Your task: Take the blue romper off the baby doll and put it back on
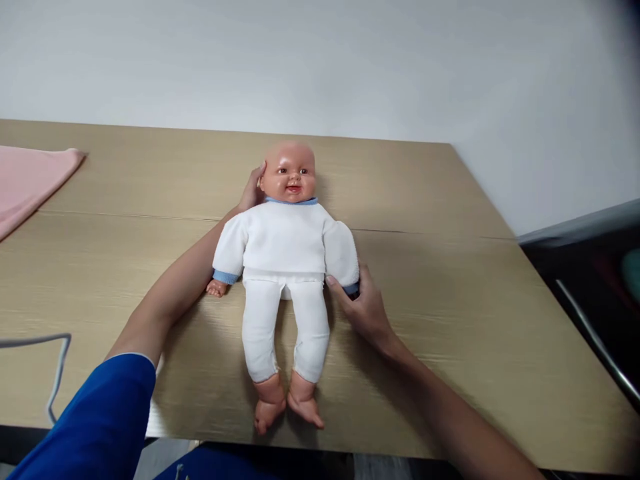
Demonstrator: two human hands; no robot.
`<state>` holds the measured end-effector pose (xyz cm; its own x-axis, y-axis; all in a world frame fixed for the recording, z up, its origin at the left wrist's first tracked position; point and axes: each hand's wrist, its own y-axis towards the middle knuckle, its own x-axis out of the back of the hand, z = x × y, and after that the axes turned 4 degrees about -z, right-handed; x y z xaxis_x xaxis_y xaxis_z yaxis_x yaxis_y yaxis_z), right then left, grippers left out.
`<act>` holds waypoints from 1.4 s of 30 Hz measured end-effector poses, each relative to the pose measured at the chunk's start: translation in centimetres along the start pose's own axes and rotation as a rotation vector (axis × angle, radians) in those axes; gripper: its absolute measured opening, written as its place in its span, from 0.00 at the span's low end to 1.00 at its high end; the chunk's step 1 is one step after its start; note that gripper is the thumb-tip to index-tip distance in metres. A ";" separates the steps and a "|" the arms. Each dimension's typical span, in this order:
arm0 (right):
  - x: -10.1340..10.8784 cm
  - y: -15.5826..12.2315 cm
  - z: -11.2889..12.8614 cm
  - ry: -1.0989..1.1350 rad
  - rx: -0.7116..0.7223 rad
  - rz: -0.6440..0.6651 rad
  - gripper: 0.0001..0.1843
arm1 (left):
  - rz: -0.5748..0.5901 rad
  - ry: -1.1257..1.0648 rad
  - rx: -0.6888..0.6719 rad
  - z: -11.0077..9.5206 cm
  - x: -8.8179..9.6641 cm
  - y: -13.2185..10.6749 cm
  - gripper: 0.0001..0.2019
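Observation:
A bald baby doll in a white top with blue collar and cuffs and white trousers lies face up on the wooden table. Its head points to the wall and its bare feet to the near edge. My left hand cups the side of the doll's head, its fingers partly hidden behind it. Around the doll's cuff and lower arm, on the right of the picture, my right hand is closed, thumb on the near side. The doll's hand there is hidden in my grip.
A folded pink cloth lies at the table's far left. Below it a pale cable bends down over the near edge. A white wall stands behind the table. Dark objects fill the space past the right edge.

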<state>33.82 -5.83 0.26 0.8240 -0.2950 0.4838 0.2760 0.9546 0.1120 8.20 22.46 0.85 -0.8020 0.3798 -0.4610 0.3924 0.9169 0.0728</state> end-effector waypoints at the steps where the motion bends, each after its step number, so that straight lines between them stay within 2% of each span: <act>1: 0.0 -0.1 0.0 -0.033 0.016 0.004 0.42 | 0.012 0.004 0.032 -0.1 0.0 -0.1 0.39; 5: 0.5 0.0 -0.2 -0.095 0.058 0.031 0.37 | 0.083 -0.005 0.127 -0.1 -0.1 -0.5 0.44; 10: 0.8 0.2 -0.7 -0.123 0.070 0.052 0.37 | 0.103 0.016 0.118 -0.2 -0.1 -0.8 0.43; 17: 0.8 0.2 -1.4 -0.135 0.104 0.046 0.37 | 0.172 0.076 0.157 -1.5 0.6 -1.4 0.41; 23: 0.9 0.3 -1.4 -0.127 0.114 0.055 0.37 | 0.137 0.085 0.064 -1.7 0.0 -1.9 0.37; 32: 1.0 0.4 -1.2 -0.129 0.096 0.077 0.37 | 0.060 0.118 -0.020 -0.5 1.3 -0.5 0.32; 42: 1.0 0.3 -1.4 -0.130 0.103 0.068 0.37 | 0.055 0.060 0.063 -0.4 1.5 -0.7 0.33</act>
<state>35.39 -5.87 -0.40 0.7662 -0.2277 0.6009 0.1639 0.9734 0.1598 6.55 22.40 0.50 -0.8034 0.4374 -0.4041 0.4623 0.8858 0.0396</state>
